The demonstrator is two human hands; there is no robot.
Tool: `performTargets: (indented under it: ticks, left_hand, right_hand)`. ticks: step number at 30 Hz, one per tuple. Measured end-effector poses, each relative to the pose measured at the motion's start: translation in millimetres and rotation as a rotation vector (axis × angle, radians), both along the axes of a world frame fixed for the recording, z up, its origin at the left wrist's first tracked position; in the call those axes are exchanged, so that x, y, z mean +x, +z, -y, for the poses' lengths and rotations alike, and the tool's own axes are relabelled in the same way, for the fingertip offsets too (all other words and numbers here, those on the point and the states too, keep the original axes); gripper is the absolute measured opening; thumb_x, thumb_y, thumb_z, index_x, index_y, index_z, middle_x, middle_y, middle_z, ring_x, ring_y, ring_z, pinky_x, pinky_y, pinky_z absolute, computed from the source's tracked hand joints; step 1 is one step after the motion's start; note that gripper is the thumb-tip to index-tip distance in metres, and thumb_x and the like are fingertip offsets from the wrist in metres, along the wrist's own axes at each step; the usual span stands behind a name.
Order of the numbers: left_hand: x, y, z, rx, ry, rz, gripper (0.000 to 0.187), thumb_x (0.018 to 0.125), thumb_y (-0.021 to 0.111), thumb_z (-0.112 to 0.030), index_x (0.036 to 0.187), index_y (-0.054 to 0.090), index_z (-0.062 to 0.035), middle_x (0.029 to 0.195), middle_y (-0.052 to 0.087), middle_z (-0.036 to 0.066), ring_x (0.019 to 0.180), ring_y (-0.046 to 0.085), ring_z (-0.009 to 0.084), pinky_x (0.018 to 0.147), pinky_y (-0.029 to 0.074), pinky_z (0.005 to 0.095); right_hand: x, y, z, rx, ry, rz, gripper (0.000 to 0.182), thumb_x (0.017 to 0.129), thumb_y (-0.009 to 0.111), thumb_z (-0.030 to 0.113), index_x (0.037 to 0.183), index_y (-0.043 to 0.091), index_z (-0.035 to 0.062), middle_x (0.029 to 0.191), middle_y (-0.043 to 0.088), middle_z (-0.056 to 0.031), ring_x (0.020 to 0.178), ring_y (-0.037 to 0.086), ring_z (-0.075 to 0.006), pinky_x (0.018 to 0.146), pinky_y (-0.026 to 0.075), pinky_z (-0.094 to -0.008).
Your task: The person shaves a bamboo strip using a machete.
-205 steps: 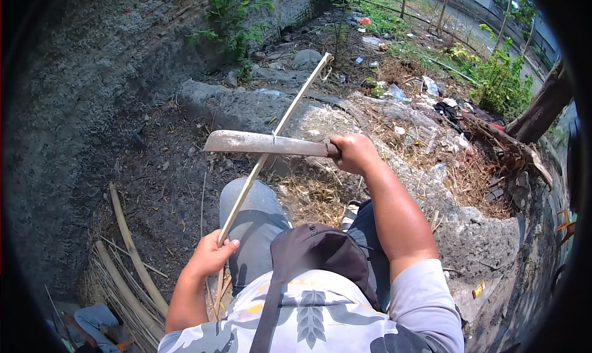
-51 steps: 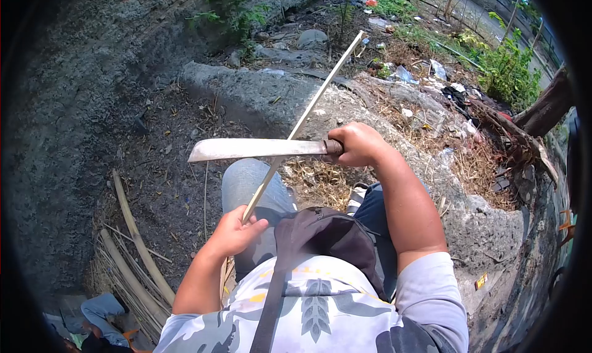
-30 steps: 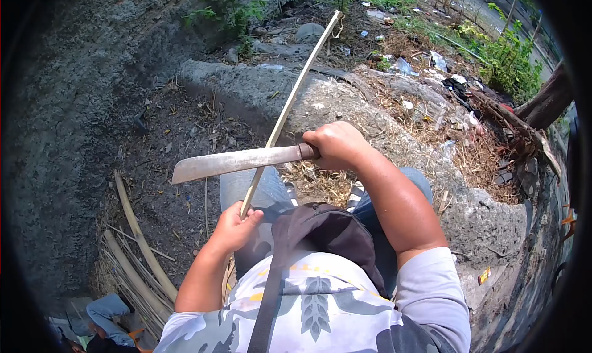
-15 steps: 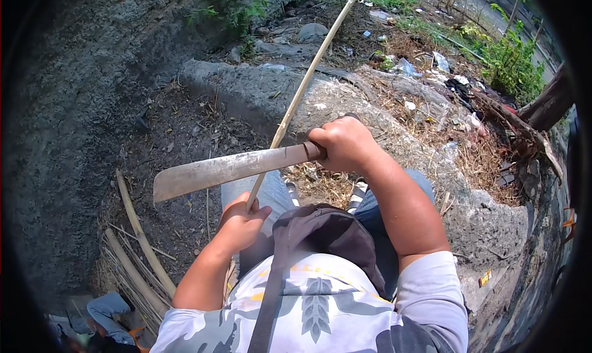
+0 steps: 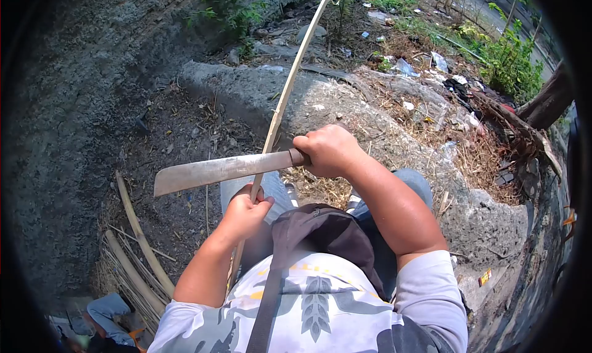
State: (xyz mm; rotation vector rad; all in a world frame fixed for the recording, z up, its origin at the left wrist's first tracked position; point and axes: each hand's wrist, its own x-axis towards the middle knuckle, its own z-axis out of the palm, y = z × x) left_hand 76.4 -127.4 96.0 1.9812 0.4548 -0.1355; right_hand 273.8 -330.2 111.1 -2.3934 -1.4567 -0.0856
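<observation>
My right hand [image 5: 327,150] grips the handle of a long, worn machete [image 5: 216,170] whose blade points left across my lap. My left hand [image 5: 245,214] is closed around a thin pale bamboo strip [image 5: 290,81] that runs from my lap up and away to the top of the view. The blade lies across the strip just above my left hand. A black bag [image 5: 320,237] hangs on my chest, over my jeans.
A grey concrete ledge [image 5: 259,91] runs across in front of me, with dry straw and litter [image 5: 431,118] beyond it. Cut bamboo pieces [image 5: 132,242] lie at my lower left beside a rough wall [image 5: 68,106]. Green weeds [image 5: 505,69] grow at the upper right.
The machete has slid down the strip toward my left hand, its tip dropping left. The strip's far end has swung up out of the top of the view. My left hand moved up slightly.
</observation>
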Motion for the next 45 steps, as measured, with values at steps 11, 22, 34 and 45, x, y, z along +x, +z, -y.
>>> performTargets:
  ticks: [11, 22, 34, 45]
  left_hand:
    - [-4.5, -13.8, -9.8, -0.202, 0.082, -0.009, 0.020, 0.098, 0.072, -0.012, 0.092, 0.054, -0.0096, 0.070, 0.052, -0.008, 0.057, 0.041, 0.0017, 0.049, 0.033, 0.0242]
    - [-2.9, -23.6, -9.8, 0.003, 0.010, -0.048, 0.022, 0.097, 0.073, -0.012, 0.092, 0.052, -0.0110, 0.073, 0.053, -0.006, 0.060, 0.045, 0.0030, 0.049, 0.035, 0.0252]
    - [-5.6, -18.7, -7.2, 0.089, -0.015, -0.086, 0.019, 0.095, 0.073, -0.012, 0.092, 0.055, -0.0078, 0.072, 0.056, -0.003, 0.062, 0.049, 0.0048, 0.052, 0.040, 0.0272]
    - [15.3, -16.1, 1.0, 0.033, -0.003, -0.120, 0.018, 0.095, 0.072, -0.008, 0.095, 0.054, -0.0092, 0.074, 0.053, -0.006, 0.062, 0.048, 0.0026, 0.050, 0.037, 0.0245]
  right_hand:
    - [10.5, -14.7, 9.5, 0.080, -0.080, 0.033, 0.014, 0.075, 0.073, 0.018, 0.088, 0.069, 0.0141, 0.078, 0.073, -0.0104, 0.077, 0.074, -0.0345, 0.069, 0.059, -0.0481]
    - [27.0, -7.2, 21.9, -0.093, -0.131, -0.010, 0.019, 0.073, 0.076, 0.020, 0.092, 0.072, 0.0167, 0.085, 0.075, -0.0101, 0.085, 0.075, -0.0338, 0.075, 0.060, -0.0481]
    - [25.7, -5.1, 25.5, -0.018, -0.131, -0.030, 0.019, 0.075, 0.077, 0.026, 0.087, 0.069, 0.0149, 0.079, 0.073, -0.0114, 0.080, 0.073, -0.0375, 0.072, 0.058, -0.0508]
    - [2.9, -12.0, -3.6, -0.037, -0.032, -0.050, 0.018, 0.076, 0.075, 0.026, 0.089, 0.069, 0.0143, 0.078, 0.073, -0.0118, 0.080, 0.074, -0.0369, 0.071, 0.059, -0.0503]
